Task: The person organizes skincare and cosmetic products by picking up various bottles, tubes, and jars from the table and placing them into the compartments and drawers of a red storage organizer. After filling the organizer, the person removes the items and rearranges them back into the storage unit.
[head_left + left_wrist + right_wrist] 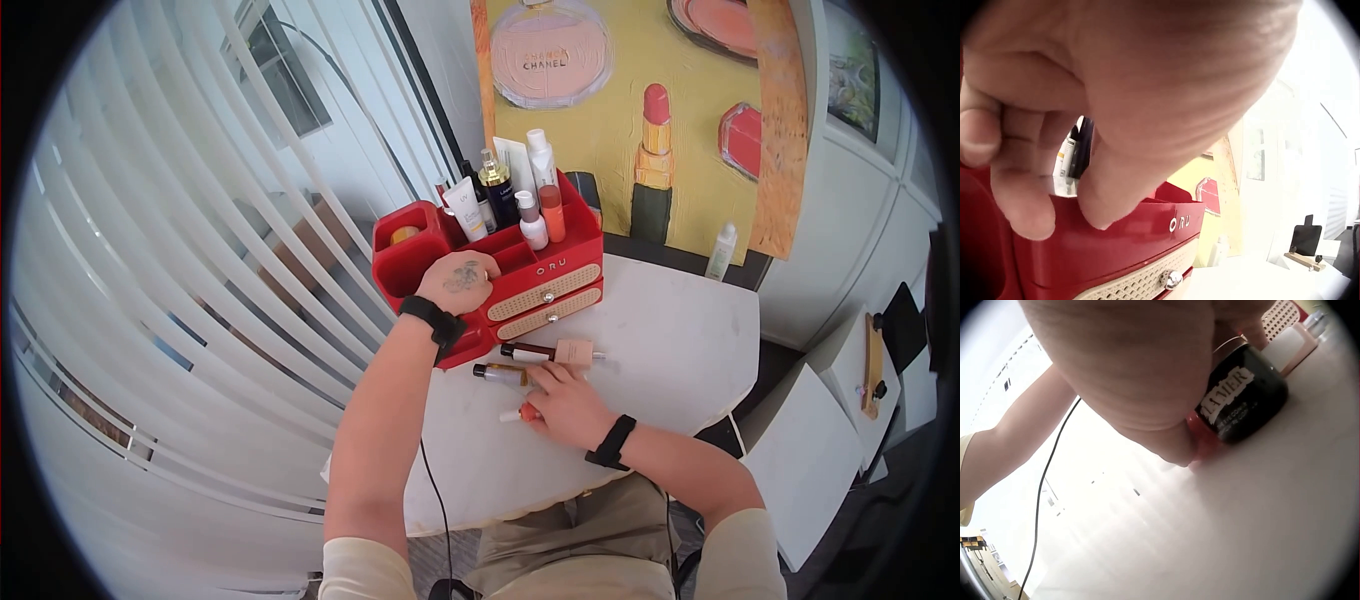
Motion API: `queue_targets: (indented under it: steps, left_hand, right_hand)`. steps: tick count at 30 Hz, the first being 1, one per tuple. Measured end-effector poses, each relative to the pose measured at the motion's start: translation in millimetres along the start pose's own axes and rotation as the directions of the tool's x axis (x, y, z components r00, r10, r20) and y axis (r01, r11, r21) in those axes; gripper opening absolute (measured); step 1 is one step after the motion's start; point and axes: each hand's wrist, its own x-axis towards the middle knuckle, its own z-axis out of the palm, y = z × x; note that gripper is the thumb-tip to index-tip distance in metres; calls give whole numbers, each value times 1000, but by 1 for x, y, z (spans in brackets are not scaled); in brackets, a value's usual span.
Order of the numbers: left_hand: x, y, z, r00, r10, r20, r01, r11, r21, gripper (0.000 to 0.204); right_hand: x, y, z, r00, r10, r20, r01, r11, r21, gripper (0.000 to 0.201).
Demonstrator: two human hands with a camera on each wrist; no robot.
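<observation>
A pale-topped table (690,310) spans the middle. From twelve to two o'clock stands a makeup painting (600,130). The red ORU cosmetics organizer (585,240) sits on the table's eleven o'clock part, its two woven-front drawers facing five o'clock, probably so the knobs can be reached.

The left hand (458,282) is over the organizer's seven o'clock end, fingers bent down at the front rim, perhaps to steady it; whether they pinch anything, one cannot tell. The right hand (575,410) lies low at five o'clock from the organizer, its fingers bent over the loose cosmetics, its thumb against a small red-and-white bottle (528,411). Whether it grips anything cannot be told.

The tall white bottle (542,160) stands towards the organizer's back, the shorter white tube (466,210) nearer its front, an order that likely leaves both visible. Loose by the right hand, towards eleven o'clock, lie a pink bottle (573,353) and a dark-capped bottle (500,374).

The right wrist view alone clearly shows a black La Mer jar (1247,394) beneath that hand. The left wrist view shows thumb and fingertips apart, which the head view hides.
</observation>
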Motion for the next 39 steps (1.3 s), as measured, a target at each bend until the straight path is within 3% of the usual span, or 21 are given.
queue_targets:
  steps: [2, 4, 5, 7, 10, 12, 13, 16, 17, 19, 24, 26, 27, 32, 36, 38, 39]
  left_hand:
    - [-2, -5, 5, 999, -30, -32, 28, 998, -50, 24]
    - [-7, -2, 10, 955, 95, -280, -87, 995, 41, 20]
    - [-10, 1, 10, 956, 93, -277, -85, 996, 41, 20]
    - [-20, 12, 6, 869, 31, -493, -68, 996, -58, 19]
    - [-51, 36, -3, 820, -31, -572, -101, 975, -197, 24]
    - [-102, 52, 24, 950, -114, -292, -42, 877, -479, 29]
    - [-120, 55, 40, 971, -129, -202, -5, 832, -555, 29]
    - [-160, 60, 88, 986, -166, 16, 133, 731, -670, 29]
    - [-167, 61, 100, 987, -162, 20, 134, 729, -671, 29]
    - [-177, 64, 120, 968, -222, 117, 228, 584, -779, 30]
    - [-176, 66, 147, 967, -223, 122, 223, 513, -829, 31]
    - [-172, 67, 146, 984, -175, -26, 88, 612, -786, 32]
    - [-171, 68, 145, 984, -179, -27, 88, 604, -792, 32]
    - [-158, 69, 139, 964, -206, -169, 40, 738, -673, 33]
    - [-151, 65, 143, 944, -232, -233, 22, 751, -660, 37]
    - [-151, 65, 137, 965, -176, -194, -1, 737, -676, 42]
    - [-151, 63, 137, 963, -179, -202, -6, 732, -681, 42]
  right_hand:
    - [0, 0, 1, 1000, -8, -5, 8, 1000, 20, 20]
    - [1, 0, -1, 1000, -9, -11, 10, 1000, 25, 21]
    - [0, -1, -1, 1000, -2, -16, 2, 1000, 28, 21]
    - [-1, -1, 0, 1000, 4, -19, -3, 999, 32, 22]
    - [-1, 0, 0, 1000, 15, -19, -14, 999, 40, 23]
    - [-2, 2, 1, 999, 36, -27, -34, 998, 47, 23]
    - [-2, 2, 2, 999, 30, -38, -28, 999, 38, 27]
    - [-4, 6, 7, 998, 45, -45, -41, 997, 71, 37]
    - [-3, 8, 8, 998, 53, -41, -49, 993, 110, 42]
    - [-5, 11, 10, 999, 46, -7, -45, 991, 126, 48]
    - [-12, 14, -13, 1000, -22, 22, 19, 988, 155, 58]
    - [-18, 14, -26, 997, 30, 76, -44, 978, 202, 61]
    - [-20, 13, -33, 996, 27, 86, -44, 979, 198, 61]
    - [-21, 14, -51, 977, 205, -59, -177, 931, 319, 50]
    - [-9, 31, -51, 947, 266, -181, -202, 929, 309, 38]
    - [6, 41, -57, 848, 495, -192, -360, 801, 478, 31]
    - [15, 47, -60, 851, 488, -192, -357, 807, 470, 31]
